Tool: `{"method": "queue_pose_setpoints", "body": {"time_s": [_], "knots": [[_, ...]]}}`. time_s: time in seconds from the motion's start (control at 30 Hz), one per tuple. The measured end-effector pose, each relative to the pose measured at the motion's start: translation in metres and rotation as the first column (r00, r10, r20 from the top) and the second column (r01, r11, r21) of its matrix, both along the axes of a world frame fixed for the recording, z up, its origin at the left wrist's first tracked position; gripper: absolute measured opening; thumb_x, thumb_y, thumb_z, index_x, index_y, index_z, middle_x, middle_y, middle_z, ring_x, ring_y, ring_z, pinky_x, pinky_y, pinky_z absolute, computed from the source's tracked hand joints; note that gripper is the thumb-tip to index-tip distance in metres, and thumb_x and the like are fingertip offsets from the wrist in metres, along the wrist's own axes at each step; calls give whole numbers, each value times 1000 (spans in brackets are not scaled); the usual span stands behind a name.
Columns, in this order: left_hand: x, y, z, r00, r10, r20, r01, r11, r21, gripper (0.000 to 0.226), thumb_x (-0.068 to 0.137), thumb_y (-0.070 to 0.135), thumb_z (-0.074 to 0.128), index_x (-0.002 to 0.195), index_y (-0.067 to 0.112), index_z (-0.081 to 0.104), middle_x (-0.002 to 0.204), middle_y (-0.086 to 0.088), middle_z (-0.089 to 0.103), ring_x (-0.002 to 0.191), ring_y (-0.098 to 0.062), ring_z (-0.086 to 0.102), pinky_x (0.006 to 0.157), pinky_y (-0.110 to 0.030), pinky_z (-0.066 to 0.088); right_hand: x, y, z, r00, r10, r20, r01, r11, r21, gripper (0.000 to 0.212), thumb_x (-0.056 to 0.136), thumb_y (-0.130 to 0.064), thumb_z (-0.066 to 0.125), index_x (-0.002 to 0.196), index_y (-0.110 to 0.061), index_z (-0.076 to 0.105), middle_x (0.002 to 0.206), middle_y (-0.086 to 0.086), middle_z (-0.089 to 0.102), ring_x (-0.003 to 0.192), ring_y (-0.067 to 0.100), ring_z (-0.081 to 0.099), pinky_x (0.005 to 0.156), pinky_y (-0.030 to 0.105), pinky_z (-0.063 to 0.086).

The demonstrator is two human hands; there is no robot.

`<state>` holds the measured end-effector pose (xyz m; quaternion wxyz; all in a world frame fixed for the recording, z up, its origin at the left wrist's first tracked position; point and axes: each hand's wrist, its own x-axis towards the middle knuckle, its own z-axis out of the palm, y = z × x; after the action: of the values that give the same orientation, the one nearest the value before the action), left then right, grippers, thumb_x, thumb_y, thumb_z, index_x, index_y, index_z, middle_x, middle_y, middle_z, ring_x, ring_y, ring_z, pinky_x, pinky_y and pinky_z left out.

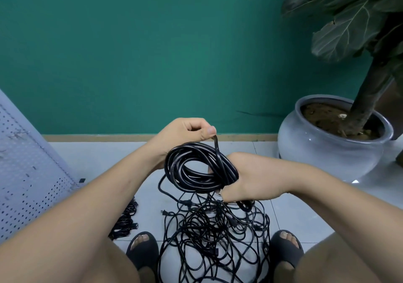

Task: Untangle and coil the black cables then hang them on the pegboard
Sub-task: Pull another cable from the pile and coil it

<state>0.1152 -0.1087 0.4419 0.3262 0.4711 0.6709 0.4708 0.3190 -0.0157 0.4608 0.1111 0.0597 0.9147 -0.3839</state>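
Wall (152,53): plain teal, fills the whole top half from 9 round to 2 o'clock.
Floor (294,213): pale tiles, everything sits on it.
Pegboard (26,184): grey perforated sheet at about 8 o'clock, leaning at a slant. No cable hangs on the part you can see.
Plant (349,32): big dark leaves at 2 o'clock, trunk going down into a round grey pot (327,152) at 3 o'clock.
Tangle (213,239): the loose black cables lie in a messy heap on the floor at 6 o'clock, between your feet and right under your hands.
Coil (196,169): a thick ring of black cable, held up in the air just below centre. Strands trail from it down into the tangle.
Right hand (250,178): your fingers are curled tight round the 3 o'clock side of the coil, clamping the loops together.
Left hand (185,131): sits at the coil's 12 o'clock. Thumb and forefinger pinch one strand of cable that runs down across the ring, other fingers tucked in.
Small bunch (125,219): more black cable on the floor at 7 o'clock, apart from the tangle, near the pegboard's foot.
Sandals (142,250): dark slides on both feet, either side of the tangle.
Plug (163,212): a two-pin end pokes out at the tangle's 10 o'clock edge.
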Motion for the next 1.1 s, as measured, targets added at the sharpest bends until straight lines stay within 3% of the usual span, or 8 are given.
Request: {"method": "queue_pose_setpoints", "body": {"time_s": [0.17, 0.23, 0.33, 0.5, 0.7, 0.83, 0.9, 1.1], "knots": [[1, 0, -24, 959, -105, 263, 123, 991, -53, 10, 91, 26, 73, 93, 17, 77, 79, 6, 69, 73, -13, 62, 70, -32, 51, 4, 1, 16, 990, -64, -128, 62, 998, -21, 30, 87, -2, 66, 70, -10, 43, 57, -11, 39, 54, 7, 36, 53, 27, 33], [17, 0, -26, 963, -82, 258, 97, 994, -44, 18, 89, 26, 61, 72, 24, 67, 65, 4, 53, 57, -13, 43, 59, -30, 37, 6, 9, 23, 972, -146, -185, 144, 989, -26, 20, 87, 0, 66, 76, -2, 49, 58, -7, 42, 54, 11, 38, 54, 31, 35], [32, 6, -30, 991, -37, 127, 38, 999, -5, 36, 105, 25, 52, 71, 24, 41, 64, 4, 29, 59, -16, 20, 55, -27, 23, 6, 22, 21, 922, -294, -250, 299, 954, -18, 21, 85, -10, 66, 86, 3, 50, 64, 2, 40, 58, 17, 35, 57, 35, 33], [53, 5, -43, 993, 87, -85, -92, 994, -65, 26, 113, 39, 48, 108, 32, 73, 63, 14, 44, 54, -10, 37, 50, -26, 32, -1, 39, 12, 846, -431, -314, 485, 867, 117, 28, 81, -33, 72, 71, -15, 53, 56, -7, 43, 56, 15, 35, 54, 34, 35], [66, -3, -42, 844, -71, -531, -27, 984, -175, 35, 113, 42, 47, 101, 18, 70, 62, 6, 52, 51, -7, 49, 51, -23, 35, -2, 68, -2, 837, -500, -222, 546, 735, 401, 23, 74, -32, 71, 76, -16, 54, 59, -1, 61, 54, 24, 49, 49, 35, 44], [74, -12, -33, 693, -164, -702, 63, 984, -167, 36, 111, 44, 48, 83, 22, 51, 66, 1, 55, 63, -21, 54, 60, -40, 50, -7, 72, -9, 852, -478, -216, 516, 691, 506, 30, 78, -29, 71, 92, -21, 46, 81, 3, 65, 69, 27, 63, 54, 39, 50], [72, -14, -21, 649, -174, -740, 117, 985, -129, 36, 111, 42, 51, 79, 24, 48, 64, 8, 52, 62, -11, 51, 62, -40, 45, -12, 70, -18, 881, -435, -188, 454, 662, 596, 31, 81, -32, 70, 95, -23, 45, 85, 2, 64, 75, 29, 63, 58, 38, 47], [42, -18, 6, 606, -119, -787, 169, 985, -19, 41, 99, 60, 47, 92, 27, 71, 78, 10, 69, 72, -13, 62, 69, -40, 54, -23, 34, -44, 972, -226, -63, 209, 714, 669, 15, 88, -27, 63, 95, -29, 50, 75, -4, 51, 78, 31, 56, 56, 32, 39]]}}
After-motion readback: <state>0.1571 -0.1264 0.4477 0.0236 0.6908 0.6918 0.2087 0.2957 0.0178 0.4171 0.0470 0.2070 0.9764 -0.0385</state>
